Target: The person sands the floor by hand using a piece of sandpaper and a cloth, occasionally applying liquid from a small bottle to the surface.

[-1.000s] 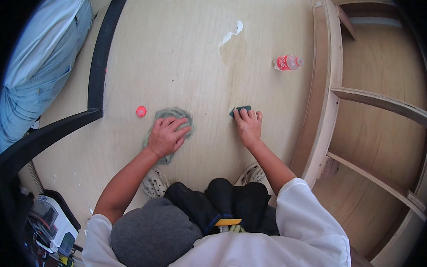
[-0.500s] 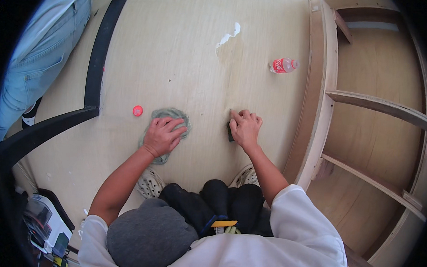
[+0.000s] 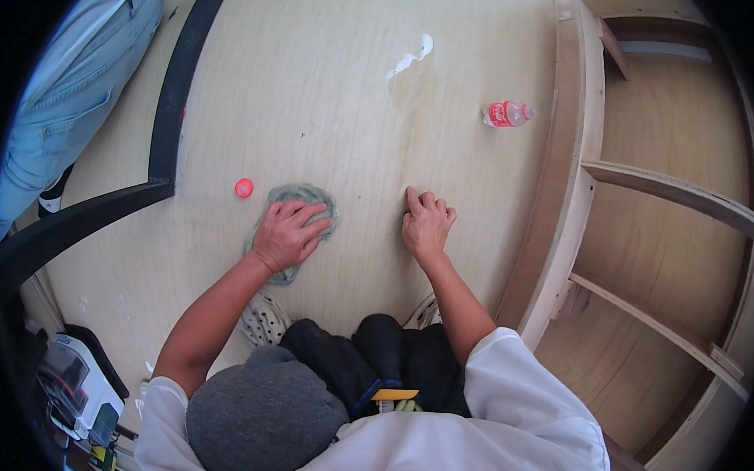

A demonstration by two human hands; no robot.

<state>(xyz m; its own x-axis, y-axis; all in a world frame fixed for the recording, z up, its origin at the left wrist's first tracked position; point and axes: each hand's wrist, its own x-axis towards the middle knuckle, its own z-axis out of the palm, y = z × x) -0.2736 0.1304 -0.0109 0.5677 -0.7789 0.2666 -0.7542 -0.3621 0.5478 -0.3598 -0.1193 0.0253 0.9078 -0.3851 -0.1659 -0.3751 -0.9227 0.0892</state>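
Observation:
My left hand (image 3: 286,235) rests on top of a crumpled grey-green cloth (image 3: 299,197), fingers slightly bent and apart. The cloth lies on a light wood-grain floor (image 3: 351,143). To the right, my right hand (image 3: 428,224) is low over the same floor, its index finger stretched forward near a faint darker streak and its other fingers curled. A sliver of something dark shows at the thumb side of that hand; most of it is hidden beneath the fingers. A red bottle cap (image 3: 244,188) lies just left of the cloth.
A clear plastic bottle with a red label (image 3: 507,114) lies ahead to the right. White patch (image 3: 411,57) marks the floor farther off. A wooden frame (image 3: 569,159) borders the right, a black frame (image 3: 167,120) the left. Another person's jeans (image 3: 83,92) show beyond it.
My right hand has turned slightly and its index finger is now straighter. The dark flat piece under it shows less. My left hand and the cloth have hardly moved.

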